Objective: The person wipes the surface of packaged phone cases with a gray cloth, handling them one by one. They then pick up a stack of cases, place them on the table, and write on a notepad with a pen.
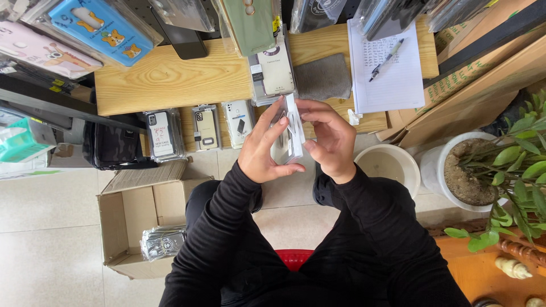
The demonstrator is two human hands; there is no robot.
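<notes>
Both my hands hold a clear phone case in a transparent sleeve (293, 132) on edge in front of me, just below a wooden table (170, 77). My left hand (266, 149) cups its left side with fingers stretched up along it. My right hand (329, 139) pinches its top and right side. Black sleeves cover both my arms. On the table edge beyond lie three packaged phone cases (205, 128), and a stack of packaged cases (274, 71) sits further back.
An open cardboard box (133, 219) with bagged cases (164, 243) stands on the tile floor at left. A black bag (111, 146) is under the table. A grey cloth (323, 77), a notepad with pen (387, 59), a white bucket (392, 165) and a potted plant (483, 170) are at right.
</notes>
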